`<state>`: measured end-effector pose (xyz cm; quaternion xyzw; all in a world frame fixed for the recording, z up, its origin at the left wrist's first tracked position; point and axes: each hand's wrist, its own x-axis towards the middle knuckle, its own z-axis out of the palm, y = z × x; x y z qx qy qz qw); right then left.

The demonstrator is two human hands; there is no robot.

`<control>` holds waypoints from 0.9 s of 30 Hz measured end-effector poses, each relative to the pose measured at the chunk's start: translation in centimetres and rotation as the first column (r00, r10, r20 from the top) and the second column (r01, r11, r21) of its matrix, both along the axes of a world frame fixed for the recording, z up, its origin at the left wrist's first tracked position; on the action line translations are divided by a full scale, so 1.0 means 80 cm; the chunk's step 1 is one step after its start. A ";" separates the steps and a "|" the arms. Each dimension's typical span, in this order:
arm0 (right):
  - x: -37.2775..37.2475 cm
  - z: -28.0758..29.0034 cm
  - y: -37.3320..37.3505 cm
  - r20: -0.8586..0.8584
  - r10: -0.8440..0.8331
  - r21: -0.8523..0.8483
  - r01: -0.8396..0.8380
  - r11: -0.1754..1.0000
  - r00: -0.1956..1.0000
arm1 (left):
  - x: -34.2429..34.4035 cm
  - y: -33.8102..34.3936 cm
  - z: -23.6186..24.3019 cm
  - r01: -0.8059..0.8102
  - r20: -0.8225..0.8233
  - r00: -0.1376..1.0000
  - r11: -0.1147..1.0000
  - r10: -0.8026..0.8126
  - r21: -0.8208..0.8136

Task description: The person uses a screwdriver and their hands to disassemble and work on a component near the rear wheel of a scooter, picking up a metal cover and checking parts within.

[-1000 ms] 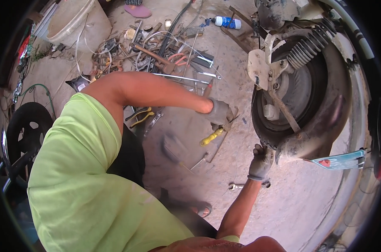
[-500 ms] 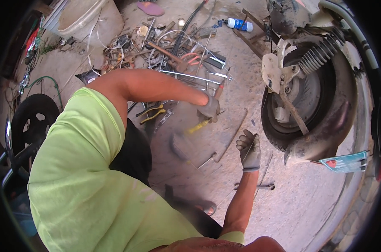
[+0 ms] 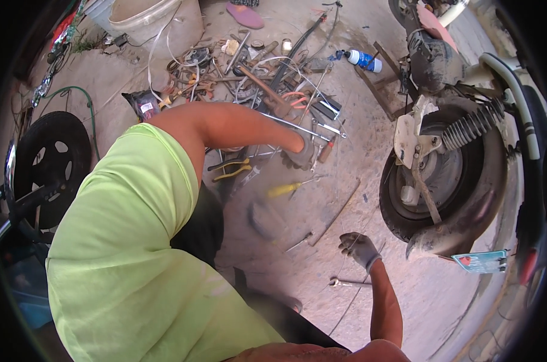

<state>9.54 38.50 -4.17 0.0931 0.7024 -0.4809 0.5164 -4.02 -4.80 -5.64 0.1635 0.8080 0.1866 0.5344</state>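
My left hand, in a grey glove, reaches among wrenches on the floor, right of yellow-handled pliers; its fingers are blurred and partly hidden. A yellow-handled screwdriver lies just below it. My right hand, gloved too, has curled fingers round a thin wire, below and left of a scooter's rear wheel with its spring shock. A combination wrench and a long thin rod lie on the floor near that hand.
A heap of tools, hoses and wire spreads beyond my arm. Behind it stand a large bucket, a pink shoe and a blue-and-white bottle. A loose wheel stands at the left; a metal frame lies near the scooter.
My left hand has left the yellow screwdriver on the floor and moved up among the tools. My right hand has drawn away from the tyre and down, with thin wire in it.
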 end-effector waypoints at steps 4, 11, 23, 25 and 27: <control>-0.006 0.026 0.038 -0.094 -0.220 0.070 0.227 0.971 0.971 | -0.006 -0.018 -0.014 0.277 -0.278 0.918 0.959 -0.281 -0.055; -0.031 0.025 0.087 -0.214 -0.446 -0.006 0.455 0.890 0.869 | -0.018 -0.042 -0.007 0.319 -0.499 0.789 0.933 -0.359 -0.166; -0.191 0.133 0.156 -0.335 -0.911 -0.775 0.480 0.411 0.239 | -0.030 -0.101 0.005 0.083 -0.558 0.825 0.996 -0.085 -0.030; -0.208 0.141 0.142 -0.299 -0.925 -0.828 0.417 0.374 0.236 | -0.033 -0.116 -0.012 0.120 -0.585 0.801 0.991 -0.130 -0.056; -0.206 0.113 0.120 -0.283 -0.914 -0.813 0.434 0.389 0.290 | -0.043 -0.151 -0.059 0.111 -0.888 0.432 0.987 -0.156 -0.119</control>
